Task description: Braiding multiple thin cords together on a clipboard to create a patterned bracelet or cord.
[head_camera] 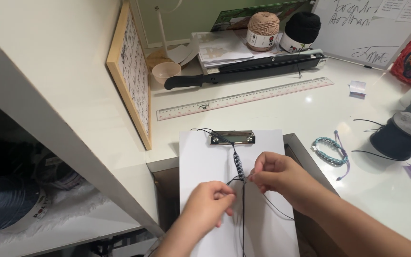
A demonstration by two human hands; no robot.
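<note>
A clear ruler [245, 98] lies across a white desk [310, 114], behind it a black paper cutter [243, 72]. Beige yarn [262, 30] and black yarn [301, 31] stand by a whiteboard [357, 33]. A blue braided bracelet [330, 151] lies near two black cord spools [398, 135]. A small pink bowl [166, 72] sits at left.

Bright overhead light, glare on desk [305, 112], shelf [20, 190] dim, perhaps slightly soft.
</note>
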